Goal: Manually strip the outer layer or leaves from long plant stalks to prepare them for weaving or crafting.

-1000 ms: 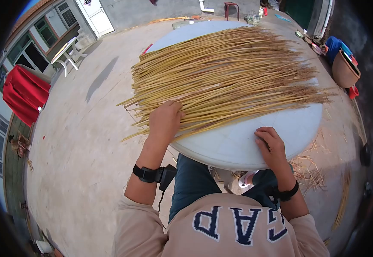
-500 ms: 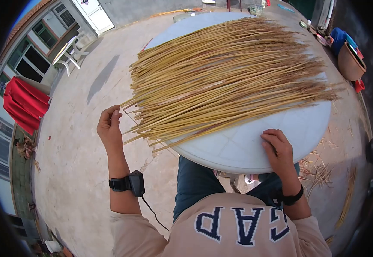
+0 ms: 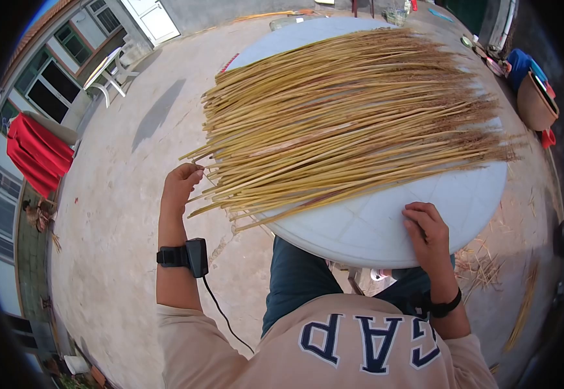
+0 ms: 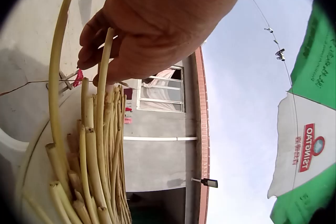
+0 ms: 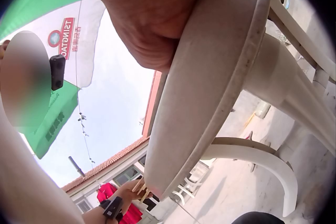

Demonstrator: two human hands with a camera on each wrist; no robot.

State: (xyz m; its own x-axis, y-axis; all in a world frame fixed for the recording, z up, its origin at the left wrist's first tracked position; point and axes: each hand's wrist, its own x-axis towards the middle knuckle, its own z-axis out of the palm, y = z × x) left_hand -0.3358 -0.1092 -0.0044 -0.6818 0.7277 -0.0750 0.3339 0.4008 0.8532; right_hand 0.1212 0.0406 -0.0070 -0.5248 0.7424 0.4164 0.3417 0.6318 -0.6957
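A broad layer of long yellow-brown stalks (image 3: 334,117) with brushy brown heads lies across a round white table (image 3: 360,214). Their cut ends point left and overhang the rim. At those ends is my left hand (image 3: 181,185), its thumb and fingers together at a thin brown stem (image 4: 42,81) in the left wrist view. One thicker stalk (image 4: 105,56) overlaps that hand in the same view. On the table's near right edge rests my right hand (image 3: 430,233), fingers loosely bent and holding nothing. Its fingertips are hidden in the right wrist view.
Stalk scraps (image 3: 483,269) litter the ground at right, with a thin bundle (image 3: 525,305) further along. A large tan pot (image 3: 537,104) stands by the right wall. Red cloth (image 3: 35,152) hangs at left, near a white table (image 3: 108,74). A cable trails from the left wrist.
My left hand went from on top of the stalks out past their cut ends, then came slightly back right to them. The near stalks shifted a little. The right hand stayed on the table edge.
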